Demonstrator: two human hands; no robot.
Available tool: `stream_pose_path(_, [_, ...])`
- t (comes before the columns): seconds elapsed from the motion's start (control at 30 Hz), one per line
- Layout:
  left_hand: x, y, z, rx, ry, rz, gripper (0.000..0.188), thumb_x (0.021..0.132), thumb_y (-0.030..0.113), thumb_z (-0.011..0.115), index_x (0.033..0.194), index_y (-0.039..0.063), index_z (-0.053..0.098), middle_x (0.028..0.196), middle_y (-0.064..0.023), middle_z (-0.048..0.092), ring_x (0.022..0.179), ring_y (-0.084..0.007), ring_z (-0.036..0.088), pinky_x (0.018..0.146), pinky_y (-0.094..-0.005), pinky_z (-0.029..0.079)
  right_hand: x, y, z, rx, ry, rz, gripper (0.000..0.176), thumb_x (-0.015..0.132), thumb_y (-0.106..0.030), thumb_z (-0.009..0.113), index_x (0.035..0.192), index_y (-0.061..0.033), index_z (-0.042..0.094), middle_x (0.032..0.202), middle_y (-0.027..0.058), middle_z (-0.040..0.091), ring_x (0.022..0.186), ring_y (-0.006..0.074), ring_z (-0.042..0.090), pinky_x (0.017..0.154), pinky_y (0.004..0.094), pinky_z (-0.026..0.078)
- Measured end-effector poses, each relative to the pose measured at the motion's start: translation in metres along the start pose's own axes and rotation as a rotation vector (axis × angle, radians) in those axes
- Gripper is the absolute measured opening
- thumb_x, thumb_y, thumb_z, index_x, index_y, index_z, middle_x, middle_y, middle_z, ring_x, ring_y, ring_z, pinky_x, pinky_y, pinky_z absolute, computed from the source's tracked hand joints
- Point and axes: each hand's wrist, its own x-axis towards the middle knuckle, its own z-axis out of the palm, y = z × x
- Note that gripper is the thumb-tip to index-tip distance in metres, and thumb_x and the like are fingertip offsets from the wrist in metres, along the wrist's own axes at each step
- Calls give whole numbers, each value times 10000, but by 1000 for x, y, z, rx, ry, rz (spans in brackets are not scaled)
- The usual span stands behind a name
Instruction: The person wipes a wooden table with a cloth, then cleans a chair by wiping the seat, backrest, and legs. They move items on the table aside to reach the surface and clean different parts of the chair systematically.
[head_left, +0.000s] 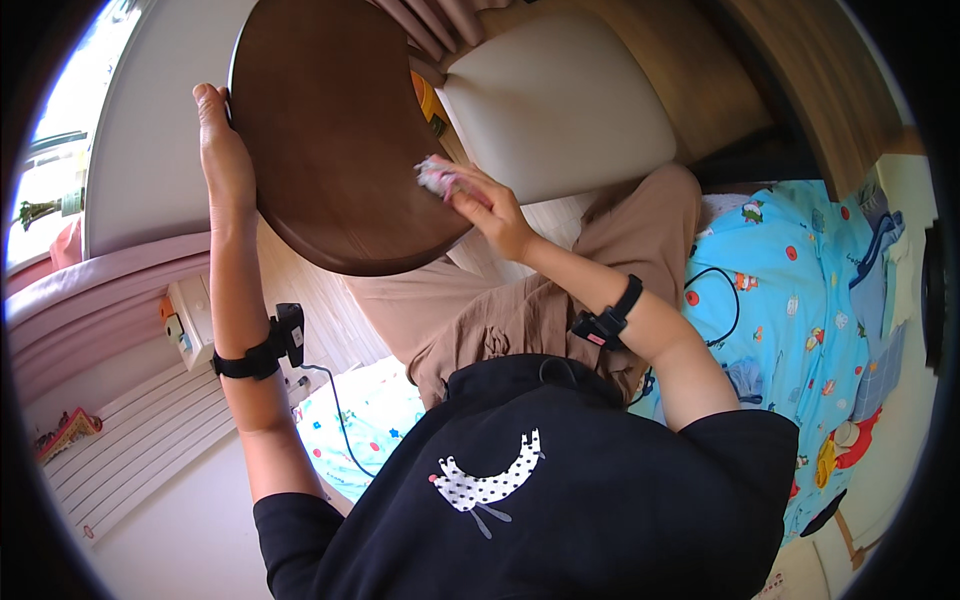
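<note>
A dark brown, smooth rounded panel (337, 142), perhaps a chair's back or seat, stands tilted over my knees. My left hand (225, 157) is at its left edge, thumb up along the rim; the fingers are mostly hidden behind the panel. In my right hand (487, 206) is a crumpled pink and white cloth (442, 178), held at the panel's lower right part. Whether the cloth touches the surface cannot be told. Right of the panel is a beige padded seat (555, 105).
Bedding with a blue cartoon print (787, 300) lies to the right. A wooden tabletop (817, 90) is at the upper right. Pink curtains (112, 300) and a white radiator (142, 435) are on the left. Thin black cables run from both forearm straps.
</note>
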Motion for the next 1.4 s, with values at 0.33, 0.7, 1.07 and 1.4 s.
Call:
stream_pose_path(0.33, [14,-9,-8,25,-26,20,894,1042,650,305,1519,-105,319,1552,-206,395,1424,-255,382,1194,-332,252,2,88,-20,250,214,578,428,1030,-385,507,1229,-40,665,1051,70,726,937,154,662,858,313,506])
stream_pose_path(0.7, [23,-17,-17,78,1,27,853,1055,622,285,1486,-107,387,1496,-217,471,1381,-261,446,1174,-336,292,13,115,-44,10,14,846,484,996,-471,501,1073,-61,746,591,29,560,403,128,475,390,296,379])
stream_pose_path(1.07, [30,-17,-22,56,-2,-5,794,1070,579,283,1442,-101,452,1407,-200,556,1275,-239,525,1119,-313,360,52,103,-49,40,-415,899,386,917,-429,564,955,-96,754,687,38,644,576,139,584,514,308,447])
stream_pose_path(1.4, [16,-5,-7,28,52,9,816,1058,595,327,1468,-104,423,1476,-214,499,1354,-251,472,1158,-307,304,-12,134,-17,61,408,662,493,1022,-444,463,1006,-25,720,748,75,678,680,194,655,611,368,509])
